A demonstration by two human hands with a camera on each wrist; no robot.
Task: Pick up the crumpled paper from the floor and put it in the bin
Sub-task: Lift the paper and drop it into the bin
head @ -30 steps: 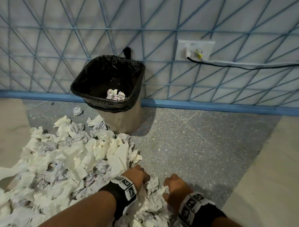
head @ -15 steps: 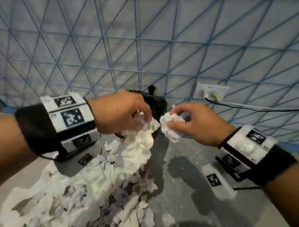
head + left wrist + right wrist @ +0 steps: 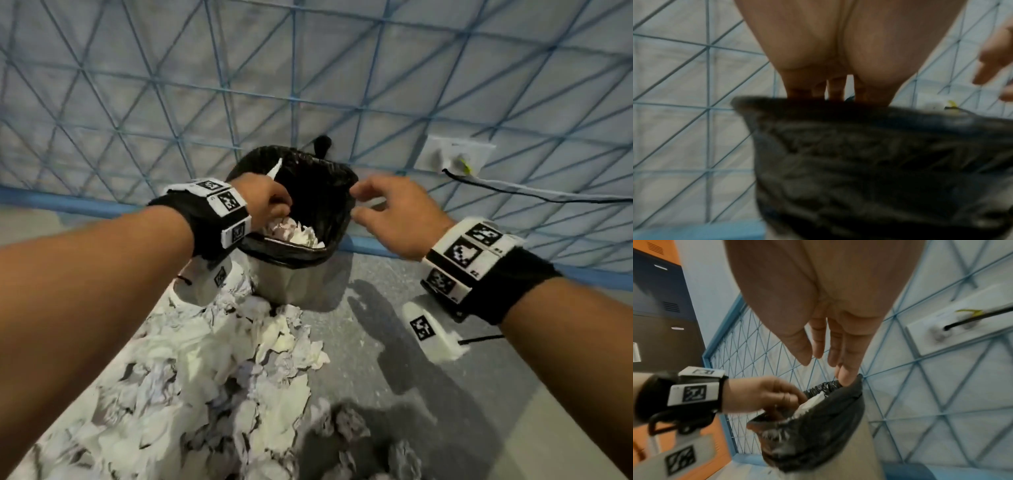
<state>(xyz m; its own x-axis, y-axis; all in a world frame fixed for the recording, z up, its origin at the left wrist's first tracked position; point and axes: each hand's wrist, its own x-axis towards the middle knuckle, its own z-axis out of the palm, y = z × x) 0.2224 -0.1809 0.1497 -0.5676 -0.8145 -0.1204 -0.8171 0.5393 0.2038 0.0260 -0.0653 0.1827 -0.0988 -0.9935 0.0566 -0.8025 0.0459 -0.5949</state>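
A bin with a black liner [image 3: 291, 255] stands against the wall, with crumpled paper [image 3: 298, 234] inside it. My left hand [image 3: 274, 205] is curled over the bin's left rim, fingers down inside, and a white scrap of paper [image 3: 275, 169] sticks up from them. From the right wrist, that left hand [image 3: 777, 399] pinches the white paper [image 3: 812, 402] at the liner [image 3: 818, 434]. From the left wrist, the left hand's [image 3: 836, 91] fingertips are hidden behind the liner [image 3: 859, 146]. My right hand [image 3: 363, 205] hovers at the right rim, fingers [image 3: 846, 369] relaxed and empty.
A big pile of crumpled paper [image 3: 212, 370] covers the floor left of and in front of the bin. A wall outlet [image 3: 452, 157] with a black cable [image 3: 548, 197] sits right of the bin. Grey floor [image 3: 394, 325] lies to the right. Dark lockers [image 3: 663, 305] stand at left.
Both hands rose from the floor pile carrying paper and reached the bin. The right hand's ball is gone from it, and more paper lies in the bin.
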